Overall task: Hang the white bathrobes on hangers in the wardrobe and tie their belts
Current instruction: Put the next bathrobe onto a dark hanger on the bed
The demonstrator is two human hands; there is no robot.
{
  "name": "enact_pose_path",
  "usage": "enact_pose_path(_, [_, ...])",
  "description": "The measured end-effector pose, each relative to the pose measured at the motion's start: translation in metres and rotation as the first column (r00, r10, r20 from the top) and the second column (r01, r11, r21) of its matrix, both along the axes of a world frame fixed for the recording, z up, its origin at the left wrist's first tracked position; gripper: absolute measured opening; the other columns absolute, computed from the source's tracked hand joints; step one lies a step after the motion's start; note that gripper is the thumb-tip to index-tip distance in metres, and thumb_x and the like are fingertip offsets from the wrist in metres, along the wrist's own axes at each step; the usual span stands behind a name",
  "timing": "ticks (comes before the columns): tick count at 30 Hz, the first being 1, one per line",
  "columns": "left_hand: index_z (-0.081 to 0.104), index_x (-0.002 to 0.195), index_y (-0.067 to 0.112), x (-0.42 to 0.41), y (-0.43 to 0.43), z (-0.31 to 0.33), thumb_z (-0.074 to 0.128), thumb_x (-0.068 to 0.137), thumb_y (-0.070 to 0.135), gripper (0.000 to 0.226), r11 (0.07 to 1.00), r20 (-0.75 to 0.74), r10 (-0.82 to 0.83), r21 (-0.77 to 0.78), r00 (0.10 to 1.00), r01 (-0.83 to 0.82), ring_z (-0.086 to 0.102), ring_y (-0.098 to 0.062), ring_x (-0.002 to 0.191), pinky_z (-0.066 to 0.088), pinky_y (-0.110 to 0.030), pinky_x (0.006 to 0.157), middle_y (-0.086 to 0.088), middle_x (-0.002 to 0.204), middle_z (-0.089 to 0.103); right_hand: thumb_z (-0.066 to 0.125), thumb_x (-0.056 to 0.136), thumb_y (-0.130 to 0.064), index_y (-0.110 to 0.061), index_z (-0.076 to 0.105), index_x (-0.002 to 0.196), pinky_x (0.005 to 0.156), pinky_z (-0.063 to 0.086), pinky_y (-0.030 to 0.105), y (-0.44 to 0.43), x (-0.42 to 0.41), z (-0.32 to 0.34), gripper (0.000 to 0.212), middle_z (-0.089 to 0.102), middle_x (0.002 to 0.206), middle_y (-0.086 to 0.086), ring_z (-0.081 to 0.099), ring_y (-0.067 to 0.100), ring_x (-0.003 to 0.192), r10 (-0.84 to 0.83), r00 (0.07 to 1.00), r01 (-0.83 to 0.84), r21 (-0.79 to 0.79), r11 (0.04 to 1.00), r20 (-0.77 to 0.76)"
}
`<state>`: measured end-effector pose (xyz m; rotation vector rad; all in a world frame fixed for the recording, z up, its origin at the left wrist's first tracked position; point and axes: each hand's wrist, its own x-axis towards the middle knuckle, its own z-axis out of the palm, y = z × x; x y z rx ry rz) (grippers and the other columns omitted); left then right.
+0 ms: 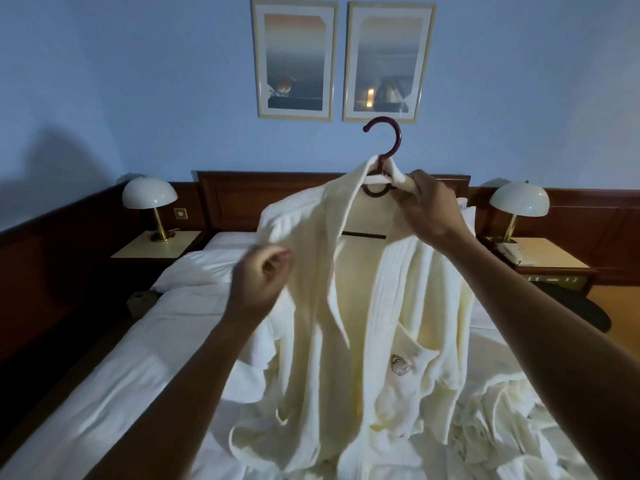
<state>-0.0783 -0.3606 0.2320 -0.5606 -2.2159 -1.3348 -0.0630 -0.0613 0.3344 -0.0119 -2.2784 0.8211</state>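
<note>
A white bathrobe (398, 306) hangs in the air over the bed, its collar draped on a dark red hanger (388, 140) whose hook points up. My right hand (429, 206) grips the collar and the hanger's neck at the top. My left hand (259, 282) pinches the robe's left shoulder and lapel, fingers curled into the cloth. The robe's hem trails on the bed. A small emblem shows on the chest pocket. More white robe cloth (512, 427) lies crumpled at the lower right. No wardrobe is in view.
A bed (114, 393) with white sheets and pillows lies under the robe. Bedside tables with domed lamps (149, 195) (519, 199) stand on both sides, a phone on the right one. A wooden headboard and two framed pictures (294, 57) fill the wall.
</note>
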Motion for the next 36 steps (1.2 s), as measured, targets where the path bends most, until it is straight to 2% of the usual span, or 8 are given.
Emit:
enact_pose_path(3, [0.052, 0.127, 0.016, -0.025, -0.037, 0.002, 0.076, 0.082, 0.036, 0.054, 0.943, -0.023, 0.331, 0.048, 0.943, -0.329, 0.054, -0.020, 0.105, 0.049, -0.039, 0.088, -0.006, 0.122, 0.054, 0.060, 0.096, -0.032, -0.011, 0.057, 0.092, 0.059, 0.040, 0.033, -0.007, 0.003, 0.006, 0.022, 0.061, 0.077, -0.002, 0.055, 0.017, 0.071, 0.075, 0.997, -0.077, -0.081, 0.994, -0.023])
enact_pose_path(8, [0.057, 0.132, 0.024, -0.025, -0.061, 0.000, 0.077, 0.087, 0.033, 0.050, 0.975, 0.371, 0.055, -0.218, 0.927, 0.030, 0.058, -0.013, 0.108, 0.046, -0.032, 0.092, 0.008, 0.120, 0.063, 0.059, 0.092, -0.039, -0.010, 0.059, 0.094, 0.066, 0.044, 0.036, -0.036, -0.001, 0.031, 0.029, 0.061, 0.083, 0.001, 0.055, 0.018, 0.077, 0.165, 0.982, -0.178, -0.143, 0.974, -0.095])
enact_pose_path(12, [0.064, 0.125, 0.015, -0.011, -0.107, -0.043, 0.074, 0.087, 0.046, 0.050, 0.788, 0.506, 0.307, -0.610, 0.806, 0.083, 0.064, -0.022, 0.108, 0.047, -0.030, 0.084, -0.001, 0.116, 0.069, 0.060, 0.091, -0.035, -0.008, 0.057, 0.090, 0.065, 0.041, 0.035, -0.058, -0.007, 0.038, 0.027, 0.059, 0.081, 0.003, 0.052, 0.019, 0.076, 0.199, 0.974, -0.211, -0.115, 0.971, -0.110])
enact_pose_path(16, [0.067, 0.121, 0.002, 0.012, -0.185, -0.037, 0.072, 0.092, 0.036, 0.045, 0.850, 0.500, 0.519, -0.388, 0.693, -0.357, 0.065, -0.033, 0.095, 0.046, -0.033, 0.077, -0.015, 0.105, 0.068, 0.061, 0.096, -0.027, -0.007, 0.054, 0.087, 0.059, 0.036, 0.028, -0.086, -0.015, 0.022, 0.024, 0.056, 0.079, 0.005, 0.049, 0.022, 0.075, 0.214, 0.975, -0.217, -0.052, 0.975, -0.060])
enact_pose_path(20, [0.069, 0.102, 0.018, 0.044, -0.274, 0.011, 0.063, 0.079, 0.064, 0.053, 0.787, 0.384, 0.587, -0.064, 0.713, -0.614, 0.070, -0.039, 0.094, 0.055, -0.047, 0.083, -0.015, 0.100, 0.073, 0.058, 0.098, -0.027, -0.011, 0.053, 0.087, 0.058, 0.033, 0.034, -0.126, -0.024, 0.011, 0.020, 0.055, 0.077, 0.000, 0.054, 0.028, 0.081, 0.240, 0.971, -0.239, -0.064, 0.969, 0.004])
enact_pose_path(26, [0.069, 0.114, 0.014, 0.117, -0.361, 0.013, 0.075, 0.091, 0.031, 0.030, 0.711, 0.333, 0.682, -0.511, 0.651, -0.483, 0.066, -0.033, 0.106, 0.043, -0.032, 0.081, -0.010, 0.113, 0.071, 0.060, 0.097, -0.029, -0.009, 0.054, 0.089, 0.065, 0.032, 0.034, -0.237, -0.012, 0.003, 0.022, 0.061, 0.084, 0.005, 0.057, 0.030, 0.082, 0.384, 0.921, -0.386, 0.010, 0.923, 0.069])
enact_pose_path(32, [0.037, 0.150, 0.028, 0.170, -0.398, 0.043, 0.078, 0.060, 0.073, 0.109, 0.763, 0.154, 0.617, -0.358, 0.772, -0.538, 0.052, -0.026, 0.125, 0.045, -0.047, 0.107, -0.010, 0.140, 0.048, 0.066, 0.091, -0.032, -0.012, 0.058, 0.088, 0.071, 0.048, 0.042, -0.395, 0.027, 0.007, 0.023, 0.068, 0.086, 0.007, 0.064, 0.036, 0.085, 0.609, 0.788, -0.612, 0.211, 0.762, 0.088])
enact_pose_path(36, [0.062, 0.110, 0.027, 0.207, -0.418, 0.088, 0.070, 0.085, 0.061, 0.043, 0.738, 0.017, 0.585, -0.425, 0.811, -0.524, 0.060, -0.019, 0.096, 0.048, -0.034, 0.084, 0.004, 0.100, 0.064, 0.068, 0.090, -0.031, -0.015, 0.056, 0.088, 0.072, 0.050, 0.041, -0.495, 0.057, 0.013, 0.020, 0.067, 0.080, 0.001, 0.065, 0.031, 0.082, 0.744, 0.667, -0.725, 0.261, 0.637, 0.038])
